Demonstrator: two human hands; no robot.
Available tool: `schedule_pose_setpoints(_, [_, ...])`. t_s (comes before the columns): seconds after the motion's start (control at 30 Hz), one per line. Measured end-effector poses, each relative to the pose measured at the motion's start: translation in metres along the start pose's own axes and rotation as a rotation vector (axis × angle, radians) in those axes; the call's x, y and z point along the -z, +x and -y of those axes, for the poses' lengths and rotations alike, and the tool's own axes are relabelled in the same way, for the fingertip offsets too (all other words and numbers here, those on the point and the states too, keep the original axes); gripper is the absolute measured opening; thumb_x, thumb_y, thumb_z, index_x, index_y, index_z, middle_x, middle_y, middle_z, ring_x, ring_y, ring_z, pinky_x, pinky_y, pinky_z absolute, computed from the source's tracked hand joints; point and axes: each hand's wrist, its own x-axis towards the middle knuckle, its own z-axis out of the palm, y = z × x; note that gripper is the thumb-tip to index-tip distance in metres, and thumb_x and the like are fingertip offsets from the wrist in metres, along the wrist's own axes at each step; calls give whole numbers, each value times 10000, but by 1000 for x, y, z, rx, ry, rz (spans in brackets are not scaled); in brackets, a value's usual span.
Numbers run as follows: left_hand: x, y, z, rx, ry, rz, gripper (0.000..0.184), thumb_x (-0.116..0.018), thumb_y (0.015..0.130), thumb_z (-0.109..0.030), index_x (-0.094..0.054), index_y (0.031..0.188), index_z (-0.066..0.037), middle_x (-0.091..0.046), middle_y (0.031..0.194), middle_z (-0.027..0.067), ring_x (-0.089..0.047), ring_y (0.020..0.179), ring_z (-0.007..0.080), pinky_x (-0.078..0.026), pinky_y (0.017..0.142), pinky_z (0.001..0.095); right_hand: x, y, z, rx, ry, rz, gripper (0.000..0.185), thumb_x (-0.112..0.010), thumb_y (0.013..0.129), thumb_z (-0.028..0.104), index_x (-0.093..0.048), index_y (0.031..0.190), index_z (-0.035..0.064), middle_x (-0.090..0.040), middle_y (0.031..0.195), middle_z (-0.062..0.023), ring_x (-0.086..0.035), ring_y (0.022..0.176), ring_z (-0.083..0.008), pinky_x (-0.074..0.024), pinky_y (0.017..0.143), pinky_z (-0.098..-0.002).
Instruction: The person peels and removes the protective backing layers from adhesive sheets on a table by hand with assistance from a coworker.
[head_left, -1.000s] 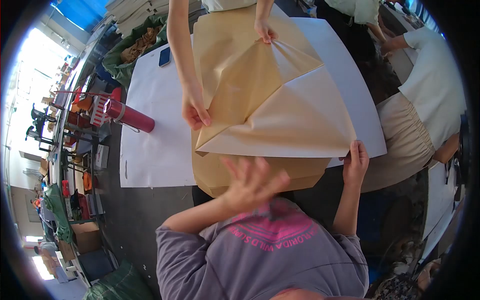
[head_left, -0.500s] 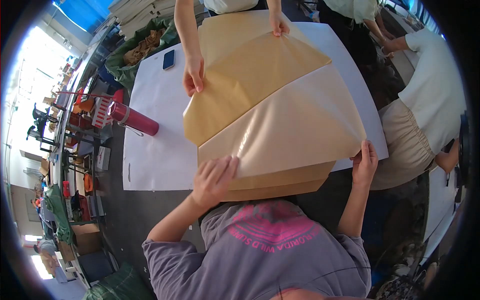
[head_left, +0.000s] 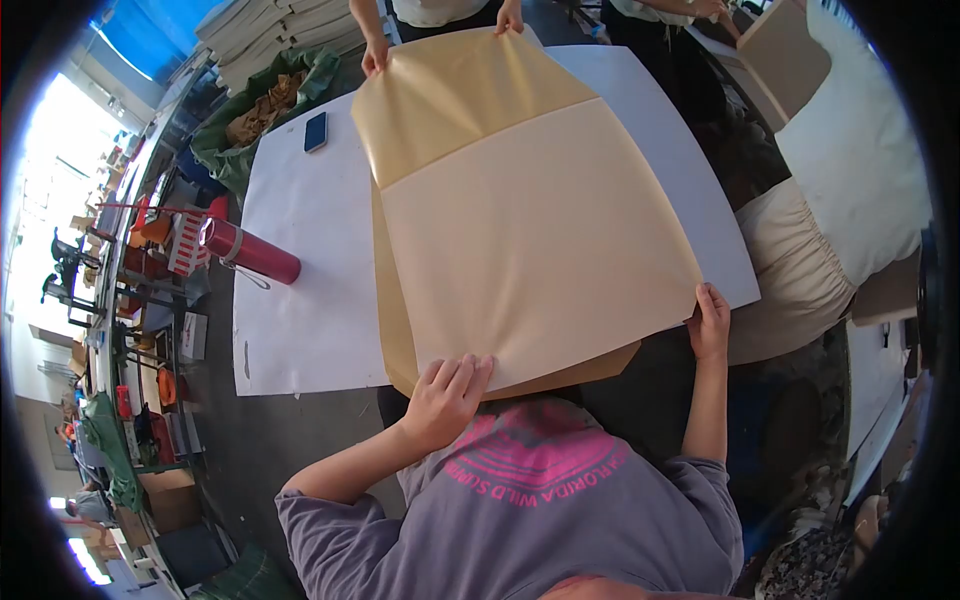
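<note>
A large sheet (head_left: 530, 230), pale cream with a shiny tan band at its far end, lies stretched over a tan sheet (head_left: 397, 310) on the white table (head_left: 300, 340). My left hand (head_left: 447, 400) grips the cream sheet's near edge, fingers on top and thumb hidden. My right hand (head_left: 710, 312) pinches its near right corner. Across the table, a co-worker's two hands hold the far edge, one at the far left corner (head_left: 375, 57) and one farther right (head_left: 508, 17). The tan sheet shows along the left and near sides.
On the table's left part lie a red bottle (head_left: 252, 250) and a phone (head_left: 316, 132). A green sack (head_left: 215, 140) with brown paper stands beyond the left edge. A person in white (head_left: 850, 170) is close on the right. Cluttered shelves (head_left: 150, 330) line the left.
The crumpled, folded sheet is now spread flatter, its far edge drawn away by the co-worker's hands. My left hand came down onto the near edge; my right hand kept its corner.
</note>
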Motion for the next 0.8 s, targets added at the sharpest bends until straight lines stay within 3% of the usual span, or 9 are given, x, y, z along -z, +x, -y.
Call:
schedule_pose_setpoints(0.33, [-17, 30, 9, -43, 5, 0, 399, -514, 777, -120, -552, 1142, 38, -557, 1017, 139, -544, 919, 229, -437, 784, 325, 27, 9, -24, -3, 111, -7, 148, -560, 924, 183, -564, 852, 53, -600, 836, -20, -570, 781, -103, -460, 694, -262])
schedule_pose_setpoints(0.53, [-45, 57, 11, -119, -35, -2, 390, -511, 781, -120, -553, 1138, 31, -554, 1017, 122, -541, 947, 221, -441, 790, 319, 57, 7, -34, 8, 114, -149, 138, -560, 923, 175, -564, 871, 47, -611, 855, -26, -579, 796, -106, -466, 708, -274])
schedule_pose_setpoints(0.8, [-72, 67, -2, -141, -110, 10, 402, -501, 790, -114, -544, 1166, 23, -550, 1048, 129, -546, 952, 233, -442, 794, 342, 107, 10, -61, 6, 92, -121, 169, -539, 937, 194, -580, 918, 31, -620, 879, -27, -598, 786, -115, -481, 711, -276])
